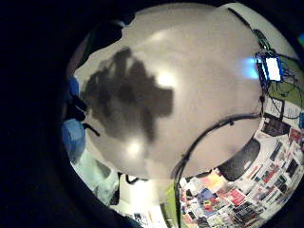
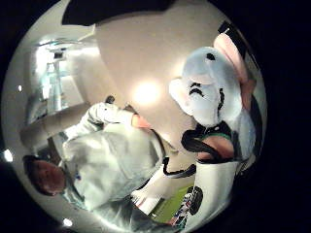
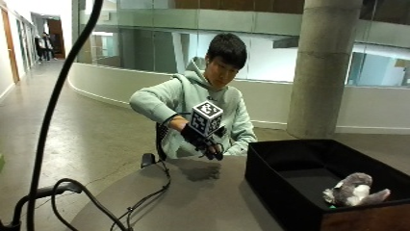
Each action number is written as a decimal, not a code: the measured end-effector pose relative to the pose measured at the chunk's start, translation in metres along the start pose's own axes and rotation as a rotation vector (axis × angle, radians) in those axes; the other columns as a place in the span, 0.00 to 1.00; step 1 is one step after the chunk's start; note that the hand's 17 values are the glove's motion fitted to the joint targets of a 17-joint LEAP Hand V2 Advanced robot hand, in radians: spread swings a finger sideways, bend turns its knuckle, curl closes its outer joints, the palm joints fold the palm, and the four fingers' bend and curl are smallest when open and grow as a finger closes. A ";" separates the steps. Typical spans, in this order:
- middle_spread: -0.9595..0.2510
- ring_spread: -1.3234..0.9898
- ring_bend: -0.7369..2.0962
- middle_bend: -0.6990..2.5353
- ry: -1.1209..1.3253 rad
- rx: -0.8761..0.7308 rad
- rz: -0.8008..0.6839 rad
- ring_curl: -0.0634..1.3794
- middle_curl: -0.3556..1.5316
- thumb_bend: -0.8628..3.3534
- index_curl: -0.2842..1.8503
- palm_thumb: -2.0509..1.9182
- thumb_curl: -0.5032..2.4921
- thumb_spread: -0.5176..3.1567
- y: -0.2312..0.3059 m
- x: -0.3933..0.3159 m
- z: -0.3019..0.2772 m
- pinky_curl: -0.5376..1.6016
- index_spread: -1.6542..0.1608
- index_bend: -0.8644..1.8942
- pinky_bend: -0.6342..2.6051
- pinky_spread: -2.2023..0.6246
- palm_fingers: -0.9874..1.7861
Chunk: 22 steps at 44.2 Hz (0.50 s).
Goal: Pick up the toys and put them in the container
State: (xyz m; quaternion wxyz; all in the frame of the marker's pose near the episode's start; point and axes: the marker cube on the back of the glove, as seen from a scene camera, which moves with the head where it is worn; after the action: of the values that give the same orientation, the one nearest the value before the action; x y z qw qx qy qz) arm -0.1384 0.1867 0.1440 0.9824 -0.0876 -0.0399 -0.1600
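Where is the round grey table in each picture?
Little finger side palm view: the round grey table fills the middle.
Thumb side palm view: it spreads out beside the person.
Outside view: it lies in front of the person.
Shared landmark: the person's pale green hoodie, at the table's edge.

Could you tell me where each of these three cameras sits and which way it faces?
Outside view: across the table, facing the person; gloved right hand above the table, container with a toy beside it.
Little finger side palm view: looks down at the bare table and the hand's shadow.
Thumb side palm view: a plush toy near the palm, the person's torso behind.
All three views show the table.
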 end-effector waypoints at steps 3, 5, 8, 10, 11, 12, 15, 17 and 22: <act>0.64 0.50 0.31 0.38 -0.008 0.023 0.009 0.07 0.39 0.26 0.42 0.66 0.34 0.49 -0.002 -0.007 -0.026 0.40 0.82 0.70 0.29 0.76 0.44; 0.63 0.50 0.31 0.39 0.011 0.051 0.008 0.07 0.40 0.26 0.42 0.66 0.34 0.49 -0.008 -0.008 -0.050 0.40 0.82 0.71 0.29 0.76 0.45; 0.62 0.49 0.32 0.39 0.077 0.128 0.008 0.08 0.40 0.26 0.43 0.66 0.35 0.48 -0.028 -0.005 -0.099 0.40 0.83 0.72 0.29 0.76 0.44; 0.61 0.49 0.32 0.39 0.131 0.190 0.011 0.08 0.41 0.26 0.44 0.67 0.35 0.48 -0.044 -0.001 -0.135 0.40 0.83 0.72 0.29 0.76 0.45; 0.61 0.49 0.32 0.39 0.158 0.222 0.012 0.08 0.41 0.25 0.44 0.67 0.35 0.47 -0.052 0.001 -0.153 0.40 0.83 0.72 0.29 0.76 0.45; 0.61 0.49 0.32 0.39 0.183 0.253 0.014 0.08 0.41 0.25 0.44 0.67 0.36 0.47 -0.060 0.003 -0.171 0.40 0.84 0.72 0.29 0.76 0.45; 0.60 0.48 0.33 0.39 0.212 0.336 0.015 0.09 0.41 0.25 0.44 0.67 0.36 0.47 -0.079 -0.004 -0.221 0.40 0.84 0.72 0.29 0.75 0.45; 0.59 0.48 0.33 0.39 0.166 0.378 0.007 0.09 0.42 0.25 0.44 0.67 0.36 0.46 -0.087 -0.024 -0.246 0.41 0.84 0.72 0.29 0.75 0.45; 0.58 0.47 0.35 0.39 0.106 0.477 -0.004 0.11 0.42 0.25 0.44 0.67 0.37 0.46 -0.118 -0.052 -0.283 0.41 0.84 0.70 0.30 0.75 0.46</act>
State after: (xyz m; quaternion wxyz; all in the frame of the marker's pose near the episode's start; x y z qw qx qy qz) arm -0.2109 0.0400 -0.1207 0.9757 0.1553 -0.0253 -0.1523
